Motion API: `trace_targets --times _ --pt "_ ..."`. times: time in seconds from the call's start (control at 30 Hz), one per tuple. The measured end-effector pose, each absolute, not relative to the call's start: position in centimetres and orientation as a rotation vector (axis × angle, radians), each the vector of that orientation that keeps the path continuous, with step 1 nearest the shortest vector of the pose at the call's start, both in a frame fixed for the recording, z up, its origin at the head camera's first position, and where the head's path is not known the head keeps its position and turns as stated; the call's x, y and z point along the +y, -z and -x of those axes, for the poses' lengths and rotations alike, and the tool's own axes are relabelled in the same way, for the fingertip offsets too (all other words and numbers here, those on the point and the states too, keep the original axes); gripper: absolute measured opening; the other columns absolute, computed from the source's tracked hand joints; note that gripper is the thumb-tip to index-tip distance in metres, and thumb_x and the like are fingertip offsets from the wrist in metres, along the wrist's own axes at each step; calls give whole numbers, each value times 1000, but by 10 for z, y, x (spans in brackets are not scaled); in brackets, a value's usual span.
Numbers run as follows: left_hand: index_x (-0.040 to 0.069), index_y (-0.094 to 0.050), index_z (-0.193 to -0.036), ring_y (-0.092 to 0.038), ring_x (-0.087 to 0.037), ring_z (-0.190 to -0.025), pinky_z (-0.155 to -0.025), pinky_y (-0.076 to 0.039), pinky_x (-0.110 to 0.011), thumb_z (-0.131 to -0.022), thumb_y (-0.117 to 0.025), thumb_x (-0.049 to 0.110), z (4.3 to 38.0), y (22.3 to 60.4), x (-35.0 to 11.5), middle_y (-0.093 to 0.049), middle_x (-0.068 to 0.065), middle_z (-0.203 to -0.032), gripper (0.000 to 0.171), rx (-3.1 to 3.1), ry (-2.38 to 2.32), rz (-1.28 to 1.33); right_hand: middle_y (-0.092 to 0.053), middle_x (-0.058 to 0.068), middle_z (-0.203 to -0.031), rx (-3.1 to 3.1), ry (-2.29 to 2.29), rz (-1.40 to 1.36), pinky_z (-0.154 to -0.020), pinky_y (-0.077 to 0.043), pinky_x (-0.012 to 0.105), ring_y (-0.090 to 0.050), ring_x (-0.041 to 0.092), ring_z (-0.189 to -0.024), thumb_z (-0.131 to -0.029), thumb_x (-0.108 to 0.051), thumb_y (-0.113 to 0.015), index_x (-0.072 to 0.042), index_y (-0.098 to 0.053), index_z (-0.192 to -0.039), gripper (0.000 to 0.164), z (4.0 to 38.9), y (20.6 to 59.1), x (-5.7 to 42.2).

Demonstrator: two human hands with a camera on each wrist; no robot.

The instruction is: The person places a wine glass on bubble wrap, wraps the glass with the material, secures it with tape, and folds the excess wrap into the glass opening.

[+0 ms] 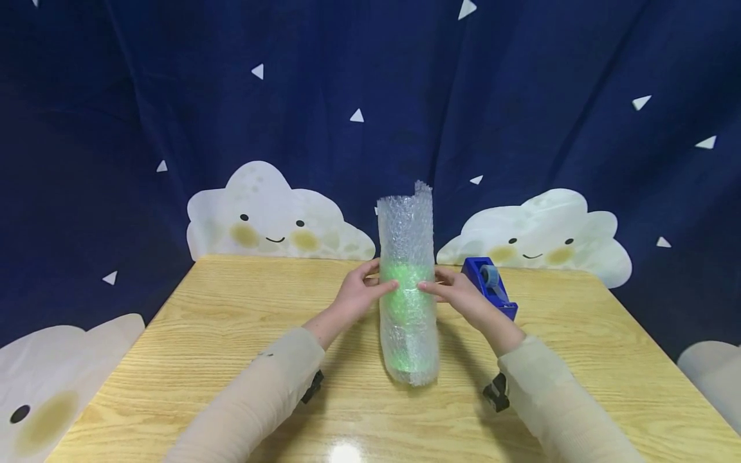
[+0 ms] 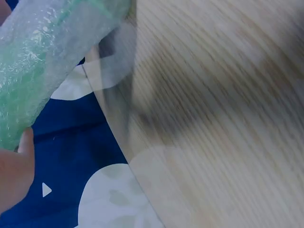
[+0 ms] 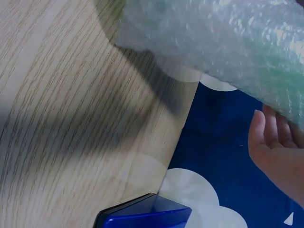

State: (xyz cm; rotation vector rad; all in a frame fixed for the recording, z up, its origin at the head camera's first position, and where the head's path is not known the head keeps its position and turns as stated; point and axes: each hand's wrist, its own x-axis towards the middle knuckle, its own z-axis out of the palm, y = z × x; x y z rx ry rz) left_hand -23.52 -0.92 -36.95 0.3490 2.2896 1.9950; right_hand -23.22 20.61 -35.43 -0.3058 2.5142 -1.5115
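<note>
A long roll of bubble wrap (image 1: 407, 321) with something bright green inside stands on end between the two hands in the head view. My left hand (image 1: 360, 287) holds its left side, thumb across the front and fingers reaching behind. On the opposite side my right hand (image 1: 457, 292) grips it the same way, the two thumb tips a short gap apart. Loose wrap rises above the green part, with a ragged corner at top right. In the left wrist view the wrapped bundle (image 2: 28, 61) slants across the upper left; in the right wrist view fingers (image 3: 270, 126) lie against it.
A blue tape dispenser (image 1: 491, 288) with a roll of tape sits just beyond the right hand. The light wooden table (image 1: 243, 302) ends at a dark blue curtain (image 1: 324, 77) printed with clouds and white triangles. Black wrist mounts hang under both sleeves.
</note>
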Motion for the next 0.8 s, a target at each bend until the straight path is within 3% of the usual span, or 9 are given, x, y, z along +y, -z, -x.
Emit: trace_targets --times 0.23,0.53,0.8 --pt "12 -39 -142 -53 -30 -120 -92 -52 -34 -82 -71 16 237 368 -17 -46 -10 -141 68 2363 -1977 -498 -54 17 -128 2663 1495 402 -97 -45 47 -52 32 -118 -87 -34 -65 -10 -39 -141 64 229 353 202" --pt "9 -36 -143 -51 -30 -124 -102 -45 -37 -79 -74 10 242 368 -27 -44 -13 -143 74 2449 -1888 -669 -50 21 -131 2627 1622 519 -96 -49 46 -51 39 -120 -85 -19 -69 -8 -36 -143 67 230 359 198" --pt "7 -36 -142 -51 -33 -124 -102 -45 -40 -79 -74 9 243 372 -28 -42 -15 -144 74 2450 -1868 -702 -53 20 -130 2675 1609 552 -99 -45 47 -51 36 -121 -85 -20 -69 -9 -34 -144 70 230 367 199"
